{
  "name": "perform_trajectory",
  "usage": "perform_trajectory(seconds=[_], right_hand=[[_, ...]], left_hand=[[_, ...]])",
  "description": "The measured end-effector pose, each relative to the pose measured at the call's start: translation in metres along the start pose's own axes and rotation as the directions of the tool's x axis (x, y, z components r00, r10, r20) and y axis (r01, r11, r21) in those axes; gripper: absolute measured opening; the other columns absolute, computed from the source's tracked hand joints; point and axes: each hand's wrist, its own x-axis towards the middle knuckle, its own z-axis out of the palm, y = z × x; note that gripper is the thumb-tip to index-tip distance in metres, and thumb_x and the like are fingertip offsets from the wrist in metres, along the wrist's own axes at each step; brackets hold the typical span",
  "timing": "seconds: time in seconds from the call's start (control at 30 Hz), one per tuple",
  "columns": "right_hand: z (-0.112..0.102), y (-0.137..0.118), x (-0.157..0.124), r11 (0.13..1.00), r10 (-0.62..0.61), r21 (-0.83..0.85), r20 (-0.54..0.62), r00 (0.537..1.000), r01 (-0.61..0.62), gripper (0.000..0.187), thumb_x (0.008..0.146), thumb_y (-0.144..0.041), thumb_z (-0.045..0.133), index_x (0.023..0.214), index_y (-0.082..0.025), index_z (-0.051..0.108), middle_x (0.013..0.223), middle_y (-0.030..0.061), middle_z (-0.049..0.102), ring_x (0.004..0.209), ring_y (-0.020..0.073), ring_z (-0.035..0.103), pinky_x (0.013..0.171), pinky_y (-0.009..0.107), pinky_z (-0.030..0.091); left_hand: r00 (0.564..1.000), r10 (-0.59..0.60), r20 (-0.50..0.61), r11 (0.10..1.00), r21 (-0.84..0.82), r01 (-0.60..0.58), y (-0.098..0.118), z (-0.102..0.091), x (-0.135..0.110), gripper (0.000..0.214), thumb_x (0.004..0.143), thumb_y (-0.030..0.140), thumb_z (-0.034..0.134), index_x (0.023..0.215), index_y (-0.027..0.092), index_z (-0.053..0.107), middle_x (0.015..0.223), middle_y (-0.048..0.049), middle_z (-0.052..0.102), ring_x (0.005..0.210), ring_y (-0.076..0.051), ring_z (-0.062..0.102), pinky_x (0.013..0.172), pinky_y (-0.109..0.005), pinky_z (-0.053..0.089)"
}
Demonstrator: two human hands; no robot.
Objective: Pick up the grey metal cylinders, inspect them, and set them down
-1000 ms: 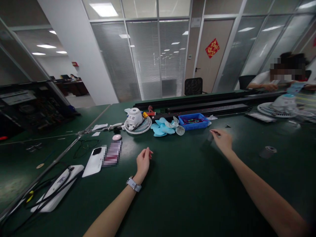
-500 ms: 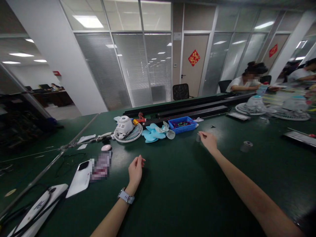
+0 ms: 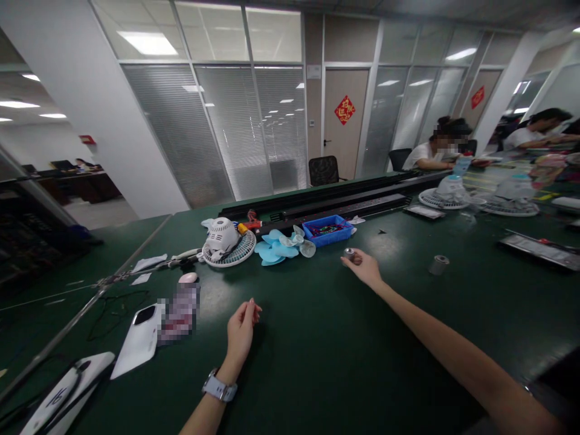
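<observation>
- Lower centre-left of the frame: the left hand (image 3: 240, 331), its fingers curled together by the bench (image 3: 308, 368); whether they hold anything, I cannot tell.
- Just right of centre: the right hand (image 3: 368, 269), thumb and fingers grasping a small grey cylinder (image 3: 348, 252). A light, even pinch on its sides should keep it steady.
- Right of frame: a second grey cylinder (image 3: 438, 264), upright, well apart.
- Beyond, near centre: a blue tray (image 3: 328, 238), best left unbumped.
</observation>
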Motion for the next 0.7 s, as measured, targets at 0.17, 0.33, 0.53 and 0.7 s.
perform_trajectory(seconds=[0.17, 0.33, 0.53, 0.7], right_hand=[[0.049, -0.087, -0.067, 0.961, -0.240, 0.235, 0.444, 0.863, 0.147, 0.046, 0.079, -0.044, 0.072, 0.117, -0.019, 0.066, 0.108, 0.0067, 0.071, 0.092, 0.0182, 0.067, 0.085, 0.036, 0.053], [0.082, -0.117, -0.077, 0.926, -0.358, 0.310, 0.548, 0.756, 0.214, 0.043, 0.080, -0.041, 0.073, 0.116, -0.020, 0.066, 0.110, 0.0053, 0.070, 0.095, 0.0181, 0.065, 0.088, 0.036, 0.052], [0.093, -0.103, -0.062, 0.938, -0.322, 0.300, 0.573, 0.754, 0.172, 0.040, 0.079, -0.043, 0.073, 0.113, -0.023, 0.065, 0.105, 0.0039, 0.070, 0.094, 0.0200, 0.065, 0.088, 0.038, 0.052], [0.093, -0.103, -0.061, 0.942, -0.293, 0.316, 0.603, 0.742, 0.116, 0.040, 0.077, -0.041, 0.075, 0.113, -0.025, 0.065, 0.106, 0.0030, 0.069, 0.098, 0.0214, 0.064, 0.090, 0.039, 0.051]], left_hand=[[0.996, 0.036, 0.083, 0.995, 0.095, -0.044, 0.007, 0.004, -0.003, 0.048, 0.089, 0.060, 0.047, 0.073, 0.018, 0.065, 0.064, -0.0007, 0.056, 0.063, -0.015, 0.054, 0.062, -0.026, 0.042], [0.992, 0.027, 0.126, 0.995, 0.090, -0.038, 0.009, 0.001, -0.005, 0.049, 0.090, 0.060, 0.046, 0.072, 0.018, 0.065, 0.064, -0.0011, 0.056, 0.063, -0.016, 0.053, 0.062, -0.026, 0.041], [0.982, -0.059, 0.179, 0.997, 0.049, 0.051, 0.012, 0.000, 0.010, 0.048, 0.089, 0.060, 0.047, 0.072, 0.018, 0.064, 0.062, -0.0009, 0.056, 0.060, -0.014, 0.051, 0.057, -0.026, 0.039], [0.981, 0.050, 0.187, 0.997, 0.056, -0.062, 0.021, 0.022, 0.035, 0.039, 0.087, 0.055, 0.055, 0.085, 0.019, 0.069, 0.076, -0.0038, 0.064, 0.072, -0.017, 0.058, 0.066, -0.028, 0.045]])
